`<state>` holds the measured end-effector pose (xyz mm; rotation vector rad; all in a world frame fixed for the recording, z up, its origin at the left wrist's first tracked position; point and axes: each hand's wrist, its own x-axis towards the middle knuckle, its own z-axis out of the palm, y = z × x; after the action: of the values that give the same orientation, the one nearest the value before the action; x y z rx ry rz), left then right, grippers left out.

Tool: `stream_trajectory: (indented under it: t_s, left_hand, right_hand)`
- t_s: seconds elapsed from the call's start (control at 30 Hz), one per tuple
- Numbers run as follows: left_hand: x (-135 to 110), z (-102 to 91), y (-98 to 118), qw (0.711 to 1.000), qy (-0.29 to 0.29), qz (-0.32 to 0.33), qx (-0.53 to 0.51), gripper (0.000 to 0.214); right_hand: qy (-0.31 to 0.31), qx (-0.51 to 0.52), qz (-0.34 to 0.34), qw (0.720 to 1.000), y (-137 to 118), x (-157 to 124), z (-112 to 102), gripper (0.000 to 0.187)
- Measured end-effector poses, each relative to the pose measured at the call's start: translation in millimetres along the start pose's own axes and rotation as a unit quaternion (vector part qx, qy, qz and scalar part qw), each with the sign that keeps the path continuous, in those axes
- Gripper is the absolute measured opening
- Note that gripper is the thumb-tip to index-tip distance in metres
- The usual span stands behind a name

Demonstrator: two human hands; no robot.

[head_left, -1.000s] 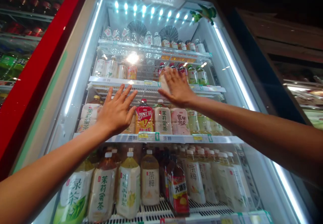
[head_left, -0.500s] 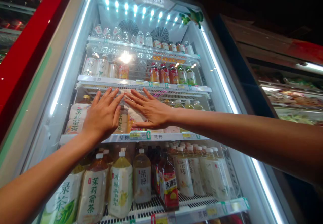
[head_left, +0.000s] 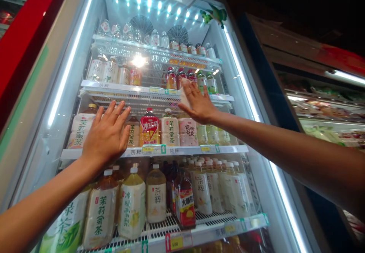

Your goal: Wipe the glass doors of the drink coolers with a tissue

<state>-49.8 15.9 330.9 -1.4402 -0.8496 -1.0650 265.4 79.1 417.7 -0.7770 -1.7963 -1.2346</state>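
A glass door (head_left: 155,106) of a lit drinks cooler stands in front of me, with bottles showing through it. My left hand (head_left: 105,135) lies flat against the glass at the left, fingers spread, nothing in it. Higher up and to the right, my right hand (head_left: 198,102) presses a white cloth (head_left: 185,93) to the glass under its palm and outstretched fingers. Most of the cloth is hidden by that hand; its left edge shows. Behind the glass between my hands are an iced tea bottle with a red label (head_left: 149,127) and a pale-labelled tea bottle (head_left: 170,128).
Shelves of bottles fill the cooler, with a price rail (head_left: 154,151) along the middle shelf. A bright light strip (head_left: 72,55) runs down each side. A red cabinet frame (head_left: 28,36) stands left; an open chilled display (head_left: 325,108) with packed goods is at the right.
My right hand has slid right and upward across the glass with the white cloth, away from my left hand. My left hand stays on the glass. The view has shifted slightly.
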Motion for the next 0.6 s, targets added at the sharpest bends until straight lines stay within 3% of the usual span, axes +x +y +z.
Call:
stream_trajectory:
  t_s: [0.07,0.2,0.23,0.27,0.37,0.43,0.53,0.6]
  left_hand:
    - [0,0.6,-1,1.000,0.001,0.002,-0.002,0.058]
    - [-5,2.3,3,1.000,0.012,0.015,0.007,0.058]
    - [-8,2.5,7,1.000,0.010,0.023,0.006,0.057]
    - [-11,2.6,11,0.999,0.006,0.033,0.003,0.057]
    - [-18,2.9,29,0.998,-0.009,0.065,-0.010,0.058]
    - [-18,4.2,39,0.997,-0.011,0.075,-0.010,0.058]
    - [-14,8.5,47,0.997,-0.008,0.072,-0.006,0.058]
    - [-12,12.2,48,0.998,-0.005,0.066,-0.003,0.059]
  right_hand:
    - [0.012,-0.009,0.039,0.999,5,-6,0,0.095]
    - [-0.037,-0.033,-0.160,0.986,-12,-32,4,0.101]
    - [-0.045,-0.038,-0.180,0.982,-10,-37,4,0.101]
    - [-0.044,-0.043,-0.162,0.985,-4,-40,4,0.100]
    - [-0.005,-0.062,0.015,0.998,20,-41,1,0.092]
    - [0.003,-0.067,0.037,0.997,25,-44,0,0.093]
    - [-0.029,-0.061,-0.123,0.990,14,-54,2,0.101]
    - [-0.042,-0.057,-0.162,0.984,13,-55,2,0.101]
